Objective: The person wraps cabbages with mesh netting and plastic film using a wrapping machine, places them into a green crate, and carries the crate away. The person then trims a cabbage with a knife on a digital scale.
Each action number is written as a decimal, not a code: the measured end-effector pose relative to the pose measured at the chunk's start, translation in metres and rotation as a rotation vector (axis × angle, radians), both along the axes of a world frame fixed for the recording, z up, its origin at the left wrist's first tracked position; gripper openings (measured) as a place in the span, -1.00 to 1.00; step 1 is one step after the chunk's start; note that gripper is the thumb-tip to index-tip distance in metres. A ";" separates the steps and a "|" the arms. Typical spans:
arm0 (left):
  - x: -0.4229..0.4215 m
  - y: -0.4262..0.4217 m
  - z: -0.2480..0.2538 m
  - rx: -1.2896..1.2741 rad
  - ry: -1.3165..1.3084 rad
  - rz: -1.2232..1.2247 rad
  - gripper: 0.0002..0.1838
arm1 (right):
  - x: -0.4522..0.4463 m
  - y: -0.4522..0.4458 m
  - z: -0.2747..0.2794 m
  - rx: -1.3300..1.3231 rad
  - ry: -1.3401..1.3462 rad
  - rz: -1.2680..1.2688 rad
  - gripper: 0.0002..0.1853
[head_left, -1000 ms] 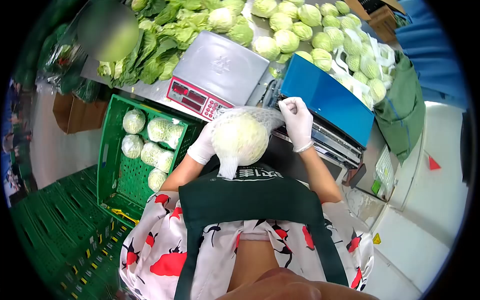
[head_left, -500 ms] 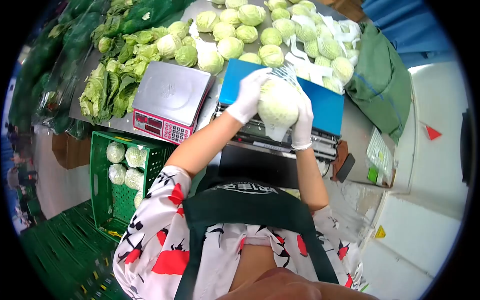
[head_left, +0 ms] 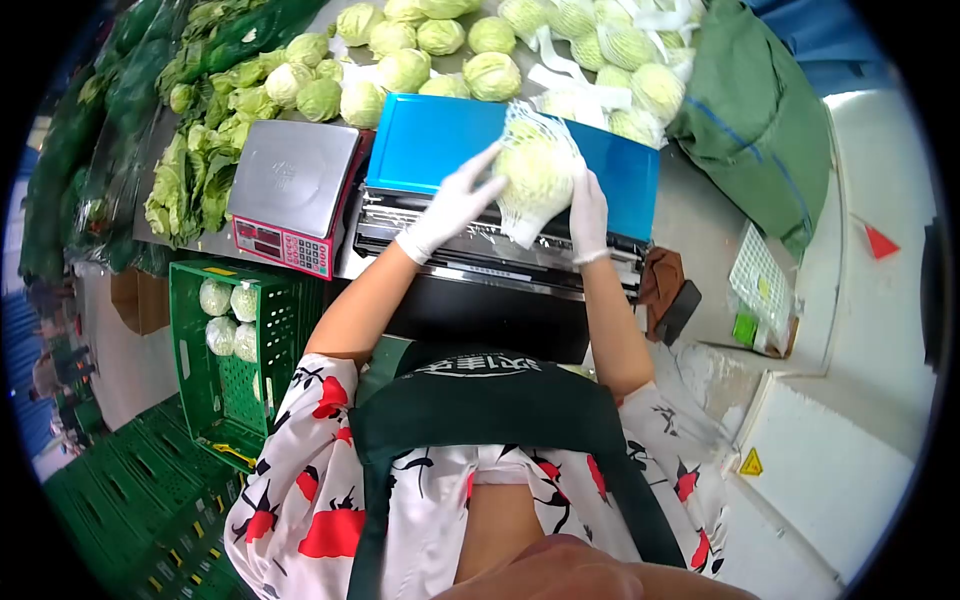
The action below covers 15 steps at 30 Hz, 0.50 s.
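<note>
A pale green cabbage (head_left: 540,172) in a white foam net sits between my gloved hands, over the blue-topped machine (head_left: 425,140). My left hand (head_left: 455,205) has its fingertips against the cabbage's left side, thumb and fingers parted. Along the right side lies my right hand (head_left: 588,218), its fingers partly hidden behind the cabbage. Together the two hands hold it. The net's loose lower end hangs toward me, above the machine's metal front. Whether the cabbage also rests on the blue top, I cannot tell.
Left of the machine stands a weighing scale (head_left: 296,170). Bare cabbages (head_left: 404,70) and netted ones (head_left: 657,92) lie behind. Loose leaves (head_left: 205,175) are at the left. A green crate (head_left: 188,345) holds several wrapped cabbages. A green sack (head_left: 745,120) stands at the right.
The cabbage has turned and now shows its netted side, lying farther from me over the blue top. My left hand has slid down to its left side, with fingers more parted. The view has shifted.
</note>
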<state>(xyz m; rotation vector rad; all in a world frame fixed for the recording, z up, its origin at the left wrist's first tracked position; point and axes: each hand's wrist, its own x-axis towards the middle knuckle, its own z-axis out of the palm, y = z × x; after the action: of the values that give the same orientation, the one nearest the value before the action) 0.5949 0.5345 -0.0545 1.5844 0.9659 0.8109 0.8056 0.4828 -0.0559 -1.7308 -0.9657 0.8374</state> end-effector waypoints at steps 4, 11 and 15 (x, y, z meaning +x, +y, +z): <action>-0.044 -0.010 0.011 0.004 -0.004 0.195 -0.42 | 0.013 -0.010 -0.010 0.000 0.320 -0.096 -0.31; -0.141 -0.071 -0.018 0.798 0.995 0.308 -0.35 | 0.018 -0.133 -0.008 -0.183 -0.898 -0.310 -0.49; -0.110 -0.069 -0.026 0.444 0.759 0.393 -0.24 | -0.013 -0.118 -0.027 -0.172 -0.893 -0.227 -0.49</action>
<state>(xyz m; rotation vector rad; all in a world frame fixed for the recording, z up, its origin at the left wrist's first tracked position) 0.4853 0.4650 -0.0803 2.1931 1.7711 0.7190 0.7923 0.3646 -0.0828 -2.3667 -1.2392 -0.0505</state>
